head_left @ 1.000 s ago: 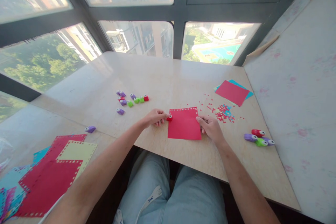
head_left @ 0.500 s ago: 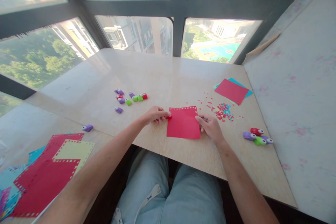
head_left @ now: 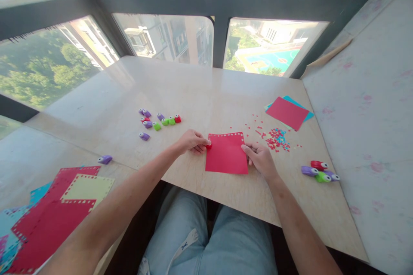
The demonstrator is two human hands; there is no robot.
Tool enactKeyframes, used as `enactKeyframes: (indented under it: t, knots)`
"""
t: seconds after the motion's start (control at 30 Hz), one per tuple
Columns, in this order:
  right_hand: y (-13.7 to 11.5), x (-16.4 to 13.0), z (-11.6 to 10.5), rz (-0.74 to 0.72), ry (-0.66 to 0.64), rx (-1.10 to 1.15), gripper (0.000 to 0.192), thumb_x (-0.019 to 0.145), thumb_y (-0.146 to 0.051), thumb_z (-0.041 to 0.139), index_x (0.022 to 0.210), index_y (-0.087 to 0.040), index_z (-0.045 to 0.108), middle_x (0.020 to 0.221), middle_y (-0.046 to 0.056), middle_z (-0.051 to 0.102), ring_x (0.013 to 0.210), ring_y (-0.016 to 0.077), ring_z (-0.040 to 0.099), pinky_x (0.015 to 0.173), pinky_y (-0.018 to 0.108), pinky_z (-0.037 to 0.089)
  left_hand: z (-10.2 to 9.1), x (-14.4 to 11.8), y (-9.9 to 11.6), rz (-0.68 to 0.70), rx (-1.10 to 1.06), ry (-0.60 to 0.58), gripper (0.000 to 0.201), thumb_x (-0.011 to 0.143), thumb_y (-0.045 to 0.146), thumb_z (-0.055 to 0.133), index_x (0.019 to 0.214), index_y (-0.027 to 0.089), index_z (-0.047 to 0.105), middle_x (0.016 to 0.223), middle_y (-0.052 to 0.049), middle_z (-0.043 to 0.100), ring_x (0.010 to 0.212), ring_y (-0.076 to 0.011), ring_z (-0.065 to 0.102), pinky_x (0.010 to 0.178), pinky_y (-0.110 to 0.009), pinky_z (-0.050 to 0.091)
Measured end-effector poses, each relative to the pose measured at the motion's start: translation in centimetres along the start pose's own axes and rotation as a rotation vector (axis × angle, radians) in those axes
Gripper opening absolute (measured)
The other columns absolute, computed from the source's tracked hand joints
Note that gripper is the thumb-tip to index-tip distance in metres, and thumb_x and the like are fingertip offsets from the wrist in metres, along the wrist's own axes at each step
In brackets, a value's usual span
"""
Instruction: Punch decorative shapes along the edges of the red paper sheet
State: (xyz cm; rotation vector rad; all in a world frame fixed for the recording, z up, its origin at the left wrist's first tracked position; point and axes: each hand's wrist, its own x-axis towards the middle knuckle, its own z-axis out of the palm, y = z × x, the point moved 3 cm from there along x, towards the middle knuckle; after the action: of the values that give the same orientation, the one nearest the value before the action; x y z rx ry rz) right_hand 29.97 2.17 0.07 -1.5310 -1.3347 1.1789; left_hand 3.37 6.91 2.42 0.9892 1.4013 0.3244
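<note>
The red paper (head_left: 226, 157) is a thin, flat, near-square sheet in the near middle of the desk (head_left: 193, 90), with a row of small cut-outs along its far edge. The left hand (head_left: 194, 141) has its grip closed around a small red punch (head_left: 208, 145), thumb on top, at the paper's left edge close to the far corner. The right hand (head_left: 258, 154) has its grip pinching the paper's right edge. The desk shows pale wood grain with a soft sheen; its near edge runs just short of the paper, while its surface stretches far beyond towards the window frame (head_left: 221, 43). Tiny confetti (head_left: 276, 139) lies near the right hand, and smooth, rounded punches (head_left: 156, 126) cluster farther left, leaving wood between them and the paper.
</note>
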Motion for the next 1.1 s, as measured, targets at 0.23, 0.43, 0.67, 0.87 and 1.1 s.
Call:
enactKeyframes:
  t: [0.23,0.43,0.67,0.87,1.1]
  knots:
    - [0.0,-0.1,0.1,0.011,-0.011,0.008,0.042,0.08,-0.051,0.063,0.096,-0.013,0.073,0.056,-0.001,0.06,0.039,0.0105,0.047,0.04,0.021,0.035,-0.1,0.2,0.1,0.048,0.039,0.011,0.024,0.067,0.034,0.081,0.065,0.013,0.07,0.063,-0.008,0.069,0.057,-0.0165,0.066,0.057,-0.028,0.056]
    - [-0.1,-0.1,0.1,0.024,-0.001,0.019,0.046,0.077,-0.053,0.065,0.096,-0.011,0.072,0.053,-0.002,0.058,0.038,0.01,0.046,0.04,0.021,0.034,0.2,-0.2,0.3,0.025,0.065,0.04,0.024,0.072,0.032,0.077,0.061,0.012,0.068,0.06,-0.009,0.068,0.055,-0.0159,0.065,0.057,-0.029,0.057]
    - [-0.3,-0.2,0.0,0.011,0.0,0.01,0.045,0.077,-0.052,0.064,0.095,-0.012,0.071,0.05,-0.003,0.056,0.038,0.0107,0.046,0.041,0.022,0.034,0.4,-0.2,1.0,0.003,0.114,0.051,0.022,0.071,0.026,0.076,0.058,0.012,0.065,0.057,-0.009,0.068,0.055,-0.0175,0.066,0.057,-0.03,0.057]
    - [-0.4,-0.1,-0.1,0.008,-0.02,0.028,0.043,0.078,-0.052,0.064,0.094,-0.012,0.071,0.051,-0.003,0.056,0.038,0.0098,0.046,0.041,0.021,0.034,-0.2,0.7,-0.1,-0.027,0.056,-0.014,0.025,0.065,0.035,0.082,0.067,0.013,0.07,0.062,-0.008,0.069,0.059,-0.0181,0.068,0.059,-0.03,0.058]
    - [0.1,0.1,0.0,0.03,-0.01,0.051,0.045,0.077,-0.051,0.064,0.098,-0.011,0.071,0.054,-0.003,0.059,0.039,0.0089,0.046,0.04,0.02,0.034,-0.9,1.0,-0.8,-0.112,-0.028,-0.06,0.036,0.056,0.04,0.089,0.066,0.012,0.069,0.062,-0.007,0.069,0.062,-0.0181,0.069,0.059,-0.028,0.059]
